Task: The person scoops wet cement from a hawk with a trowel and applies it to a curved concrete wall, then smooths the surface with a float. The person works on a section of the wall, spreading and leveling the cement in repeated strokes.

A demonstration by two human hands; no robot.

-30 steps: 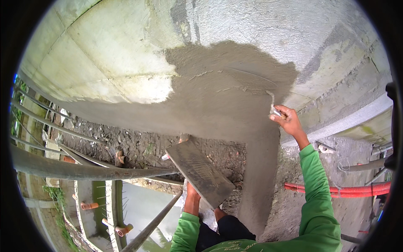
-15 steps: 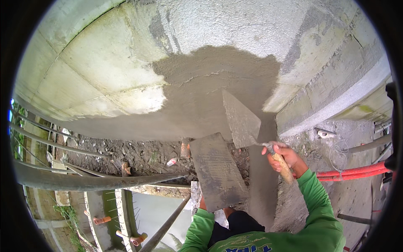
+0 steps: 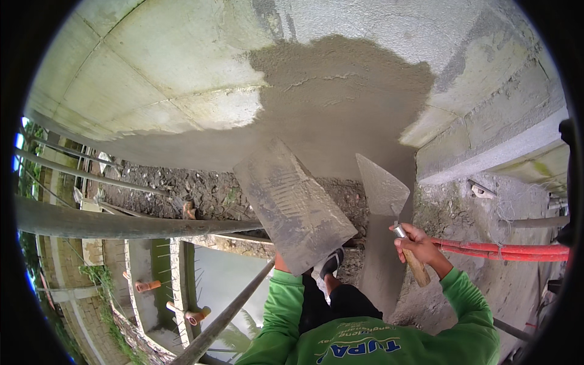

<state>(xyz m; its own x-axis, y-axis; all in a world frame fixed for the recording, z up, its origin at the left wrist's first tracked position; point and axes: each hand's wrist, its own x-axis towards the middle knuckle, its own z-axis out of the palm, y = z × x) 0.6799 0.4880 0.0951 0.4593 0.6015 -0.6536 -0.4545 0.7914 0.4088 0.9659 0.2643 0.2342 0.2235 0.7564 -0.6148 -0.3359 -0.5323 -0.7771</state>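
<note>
My right hand (image 3: pixel 418 246) is closed round the wooden handle of a pointed metal trowel (image 3: pixel 383 185), whose blade points up toward the wet patch of grey mortar (image 3: pixel 340 79) on the concrete wall. My left hand (image 3: pixel 281 263), mostly hidden under a flat rectangular board (image 3: pixel 295 207), holds that board up from below. The board is tilted and smeared with grey mortar, with ridged marks across it. The trowel blade is apart from the board, just to its right.
Metal poles (image 3: pixel 109 222) cross at the left and bottom, over a lower drop with murky water (image 3: pixel 228 286) and orange pipe stubs (image 3: pixel 198 315). Red hoses (image 3: pixel 511 249) run at the right. Rubble (image 3: pixel 146 185) lies along the wall's foot, and my shoe (image 3: pixel 330 263) shows below the board.
My right hand has come down from the wall, turning the trowel blade into view and moving it slightly right. The board in my left hand has risen and shifted left.
</note>
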